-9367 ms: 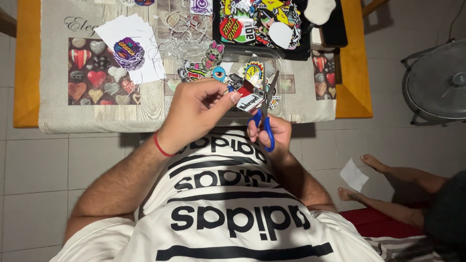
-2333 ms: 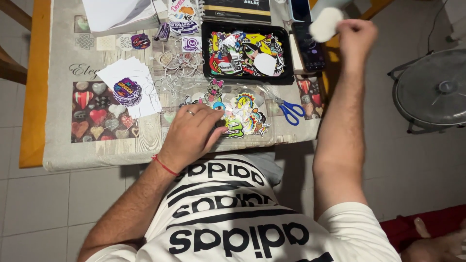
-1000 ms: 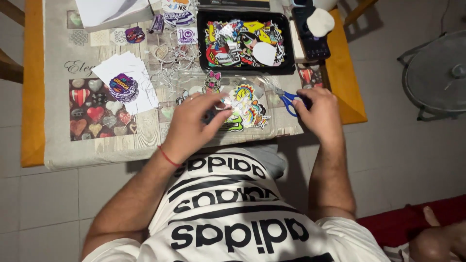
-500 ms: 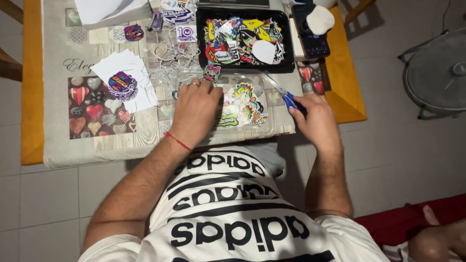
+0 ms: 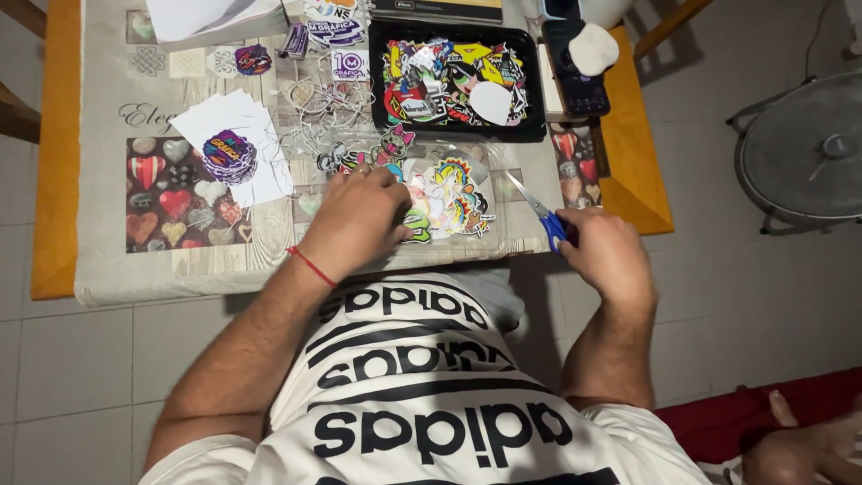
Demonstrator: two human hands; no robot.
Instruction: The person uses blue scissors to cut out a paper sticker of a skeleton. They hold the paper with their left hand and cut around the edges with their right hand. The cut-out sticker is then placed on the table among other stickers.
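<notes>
Pale floor tiles surround a bench (image 5: 54,180) under a glossy, heart-printed cloth (image 5: 180,260). Left hand (image 5: 357,218) presses flat, fingers spread, on a clear sheet of bright die-cut stickers (image 5: 449,199). Right hand (image 5: 606,254) is clenched round the blue-handled scissors (image 5: 541,216), steel blades resting beside that sheet.

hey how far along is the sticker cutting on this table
Done: the black tray already holds many cut stickers. In hand: the right hand grips blue-handled scissors; the left hand presses a colourful sticker sheet. Left: that sheet looks uncut, and loose stickers sit outside the tray.
</notes>
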